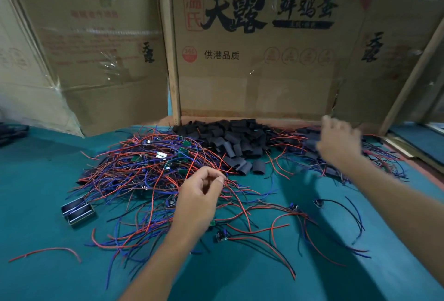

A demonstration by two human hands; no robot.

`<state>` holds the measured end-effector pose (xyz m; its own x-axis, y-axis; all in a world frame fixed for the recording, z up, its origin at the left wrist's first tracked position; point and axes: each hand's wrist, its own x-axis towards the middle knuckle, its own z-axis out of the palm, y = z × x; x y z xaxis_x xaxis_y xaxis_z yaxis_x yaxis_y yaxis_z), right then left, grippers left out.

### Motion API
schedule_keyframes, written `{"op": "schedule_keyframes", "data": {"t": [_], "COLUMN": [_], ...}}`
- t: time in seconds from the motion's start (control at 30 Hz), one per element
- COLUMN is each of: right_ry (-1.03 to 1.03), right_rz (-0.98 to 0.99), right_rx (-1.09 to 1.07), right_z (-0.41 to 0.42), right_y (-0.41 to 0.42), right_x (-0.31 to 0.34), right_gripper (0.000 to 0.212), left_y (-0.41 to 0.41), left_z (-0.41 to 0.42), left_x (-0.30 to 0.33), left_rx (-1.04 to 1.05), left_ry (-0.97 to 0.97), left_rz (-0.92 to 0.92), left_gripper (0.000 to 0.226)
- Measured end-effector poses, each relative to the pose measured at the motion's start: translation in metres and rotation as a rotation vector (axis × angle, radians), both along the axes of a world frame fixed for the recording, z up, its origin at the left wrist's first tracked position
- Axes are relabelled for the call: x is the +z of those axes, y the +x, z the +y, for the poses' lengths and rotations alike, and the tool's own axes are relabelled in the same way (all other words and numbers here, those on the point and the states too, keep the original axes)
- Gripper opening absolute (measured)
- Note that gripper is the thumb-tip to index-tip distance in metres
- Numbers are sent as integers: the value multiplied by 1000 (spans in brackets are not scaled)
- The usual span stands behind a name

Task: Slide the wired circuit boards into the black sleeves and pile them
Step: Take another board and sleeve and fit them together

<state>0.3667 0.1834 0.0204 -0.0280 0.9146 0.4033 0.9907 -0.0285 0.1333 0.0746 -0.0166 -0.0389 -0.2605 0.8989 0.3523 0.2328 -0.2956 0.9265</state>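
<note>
The left hand (199, 195) in the middle of the frame pinches thin red wires at the edge of the big tangle of red and blue wired green circuit boards (149, 171) on the teal counter (43, 204). Many boards are hidden under the wires. The right hand (338, 142), blurry at the right, has loose spread fingers over a pile of sleeved boards (374, 156). The heap of short black sleeves (230, 137) sits at the back by the brown cardboard boxes (252, 60).
</note>
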Motion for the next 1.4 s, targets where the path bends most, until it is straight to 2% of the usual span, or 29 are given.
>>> {"op": "schedule_keyframes", "data": {"t": [0.03, 0.1, 0.17, 0.23, 0.3, 0.4, 0.47, 0.57, 0.63, 0.73, 0.8, 0.87, 0.93, 1.1, 1.17, 1.27, 1.33, 1.4], "right_ry": [-74, -228, -383, -464, -466, -383, -299, -247, -311, -447, -533, -644, -721, -824, -838, -772, -766, -777], "right_rz": [21, 87, 118, 96, 122, 178, 361, 699, 876, 1257, 1503, 1706, 1819, 2045, 2069, 2000, 1932, 1898], "right_rx": [97, 342, 451, 452, 422, 381, 395, 494, 554, 572, 566, 552, 541, 591, 592, 604, 608, 611], "right_z": [-2, -10, -16, -13, -10, -13, -25, -57, -86, -124, -138, -147, -148, -142, -142, -141, -140, -138], "right_y": [-19, -63, -93, -105, -108, -108, -107, -101, -95, -88, -80, -70, -62, -55, -57, -59, -59, -58], "right_x": [-9, -32, -50, -61, -66, -64, -57, -46, -43, -47, -52, -58, -61, -56, -57, -64, -70, -73], "right_gripper": [54, 48, 54, 61, 60, 62, 66, 58, 44, 21, 20, 26, 30, 40, 41, 33, 27, 22], "left_y": [1, 6, 9, 4, -3, -22, -35, -46, -50, -54, -54, -51, -48, -49, -46, -36, -35, -43], "left_z": [1, 0, -1, -3, -4, 0, 3, 3, 2, -1, -3, -3, -2, 0, -3, -11, -10, -3], "left_x": [-4, -8, -9, -8, -4, 2, 4, 6, 7, 8, 7, 5, 3, 4, 7, 17, 23, 27], "left_rx": [67, 105, 144, 231, 372, 557, 457, 146, -5, -278, -394, -394, -375, -388, -461, -596, -436, -47], "left_ry": [11, 28, 76, 145, 185, 98, -21, -198, -246, -334, -393, -415, -416, -399, -368, -331, -210, -105], "left_rz": [178, 398, 531, 608, 597, 372, 377, 596, 707, 777, 883, 939, 943, 894, 815, 595, 425, 380], "left_gripper": [19, 19, 14, 7, 5, 10, 16, 18, 18, 13, 15, 25, 26, 4, 5, 11, 9, 13]}}
